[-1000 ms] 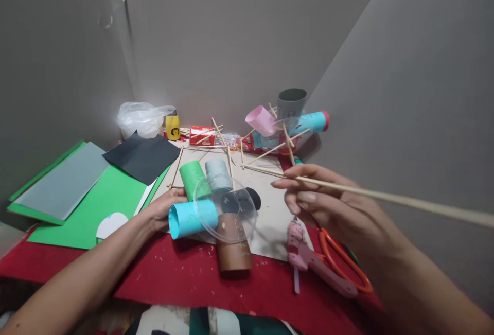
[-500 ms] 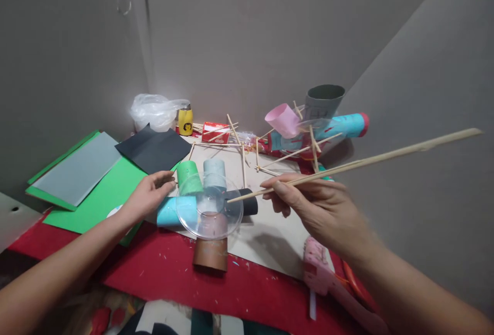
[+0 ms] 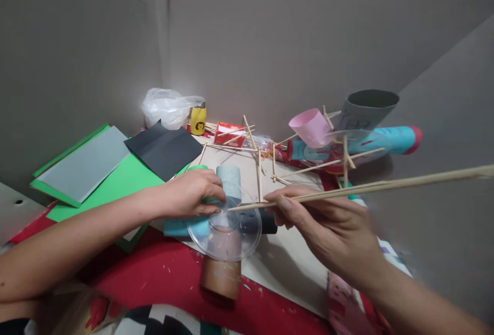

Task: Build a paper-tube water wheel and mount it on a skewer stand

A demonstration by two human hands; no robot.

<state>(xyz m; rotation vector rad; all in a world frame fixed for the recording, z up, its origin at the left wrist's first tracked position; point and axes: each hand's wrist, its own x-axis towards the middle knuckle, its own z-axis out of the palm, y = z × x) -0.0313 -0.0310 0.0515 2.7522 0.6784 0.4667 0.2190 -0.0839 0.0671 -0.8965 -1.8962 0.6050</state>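
Observation:
A cluster of paper tubes lies on a beige card (image 3: 293, 252): green, light grey-blue (image 3: 230, 178), cyan (image 3: 175, 226), black (image 3: 266, 221) and brown (image 3: 221, 276). A clear plastic disc (image 3: 226, 232) sits on top of them. My left hand (image 3: 191, 193) is closed over the green tube, fingers touching the grey-blue one. My right hand (image 3: 316, 222) pinches a long wooden skewer (image 3: 378, 186); its tip points at the disc's upper edge, its far end runs off to the right.
Green, grey and black paper sheets (image 3: 116, 170) lie at the left on a red cloth (image 3: 154, 273). A plastic bag (image 3: 168, 106), yellow bottle (image 3: 198, 119) and red box (image 3: 229, 133) stand at the back. A skewer frame carrying pink (image 3: 311, 126), grey and cyan tubes stands at the back right.
My left hand has moved from beside the cyan tube onto the green tube and closed on it. The right hand has lowered the skewer towards level, its tip still at the disc. The view shifted right.

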